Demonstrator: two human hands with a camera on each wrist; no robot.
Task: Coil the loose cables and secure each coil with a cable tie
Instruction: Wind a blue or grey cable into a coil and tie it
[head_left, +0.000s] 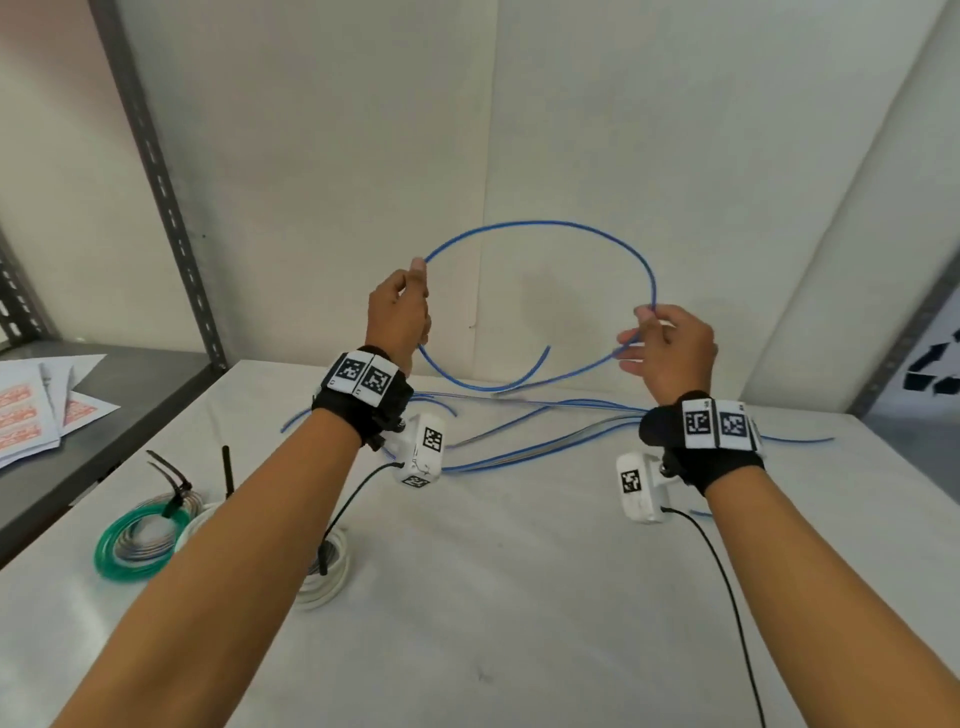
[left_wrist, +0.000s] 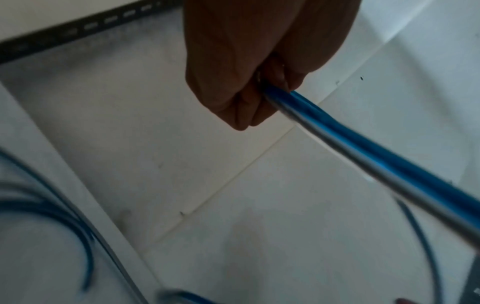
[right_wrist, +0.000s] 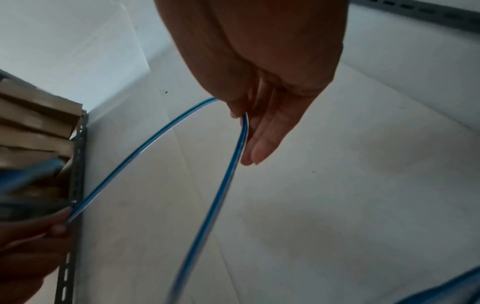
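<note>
The blue cable (head_left: 540, 224) is up in the air above the white table (head_left: 519, 597), bent into one big loop btwn both hands, w/ its free end hanging inside the loop and the rest trailing down into the loose blue cables (head_left: 545, 436) still lying on the table. The left hand (head_left: 397, 312) has its fingers curled tight round the cable at the loop's left side. The right hand (head_left: 667, 348) pinches it w/ thumb and forefinger at the right side, other fingers relaxed and straight.

To do this step well, the person should prob. let the cable slide thru the right pinch, bring each new turn to the left fist at the same size, and avoid twisting it.

Near the left forearm lie a tied green coil (head_left: 137, 545) and a white coil (head_left: 324, 571), so some coils look done.
</note>
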